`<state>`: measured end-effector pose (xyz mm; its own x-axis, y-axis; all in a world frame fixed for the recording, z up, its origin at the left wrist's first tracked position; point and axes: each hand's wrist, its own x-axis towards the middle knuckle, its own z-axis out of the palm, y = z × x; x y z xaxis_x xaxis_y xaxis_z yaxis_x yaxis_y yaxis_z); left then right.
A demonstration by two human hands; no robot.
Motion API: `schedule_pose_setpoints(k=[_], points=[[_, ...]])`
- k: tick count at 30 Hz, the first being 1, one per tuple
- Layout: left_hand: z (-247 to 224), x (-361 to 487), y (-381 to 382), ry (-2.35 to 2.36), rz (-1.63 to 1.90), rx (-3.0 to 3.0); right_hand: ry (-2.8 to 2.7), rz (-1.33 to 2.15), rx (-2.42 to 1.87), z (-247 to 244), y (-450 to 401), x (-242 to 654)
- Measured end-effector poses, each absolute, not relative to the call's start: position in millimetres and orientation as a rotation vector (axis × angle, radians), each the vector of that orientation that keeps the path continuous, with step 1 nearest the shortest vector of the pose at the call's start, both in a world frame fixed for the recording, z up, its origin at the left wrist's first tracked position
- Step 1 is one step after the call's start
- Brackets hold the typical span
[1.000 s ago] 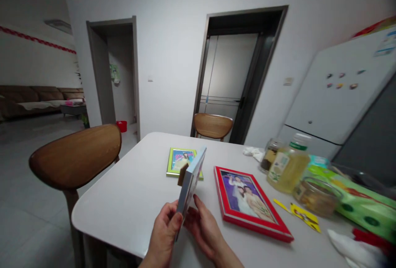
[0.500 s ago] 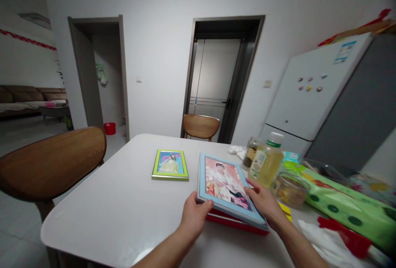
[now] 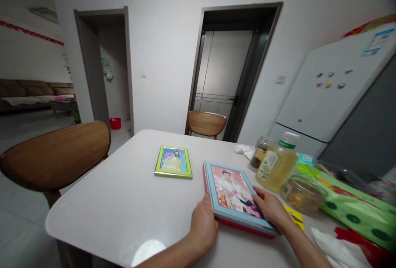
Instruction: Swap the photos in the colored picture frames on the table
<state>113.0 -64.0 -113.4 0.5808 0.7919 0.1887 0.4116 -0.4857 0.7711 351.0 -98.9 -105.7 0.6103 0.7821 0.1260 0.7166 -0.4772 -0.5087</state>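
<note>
two hands (image 3: pixel 204 222) (image 3: pixel 272 208) flank blue frame (image 3: pixel 236 193) atop red frame (image 3: pixel 244 228)

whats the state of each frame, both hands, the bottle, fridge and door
Blue frame, face up on the red frame
Red frame, mostly covered
Green frame, flat, face up
Left hand, at the stacked frames' near left corner
Right hand, on the blue frame's right edge
Bottle, upright, capped
Fridge, shut
Door, shut

Along the white wall (image 3: pixel 163 45) are an open doorway (image 3: pixel 119 66) and a closed door (image 3: pixel 222 66). A fridge (image 3: pixel 334 103) stands right, a brown sofa (image 3: pixel 34 89) far left on grey floor (image 3: pixel 18 222). Wooden chairs (image 3: pixel 62 152) stand left of and beyond the bench (image 3: pixel 123 202).
</note>
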Motion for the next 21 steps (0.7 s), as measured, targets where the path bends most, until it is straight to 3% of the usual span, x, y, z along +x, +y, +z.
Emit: schedule_pose_setpoints(k=[7, 11, 13, 15, 21], points=[[-105.6, 122.7, -23.9, 0.932, 0.626, 2.261, -1.155, 0.081, -2.361, -83.3, -70.7, 362.0], [-94.5, 84.3, 18.0, 0.949, 0.626, 2.337, -1.239, -0.135, -2.148, -62.1, -59.3, 305.0], [-91.5, 61.8, 38.4, 1.043, 0.617, 2.335, -1.411, -0.009, -1.956, -59.3, -50.0, 255.1], [-89.9, 42.2, 50.4, 1.126, 0.597, 2.337, -1.619, 0.169, -1.855, -64.7, -37.8, 206.5], [-95.0, 2.3, 15.4, 1.274, 0.583, 2.429, -1.607, 0.155, -2.084, -111.4, -11.7, 150.0]])
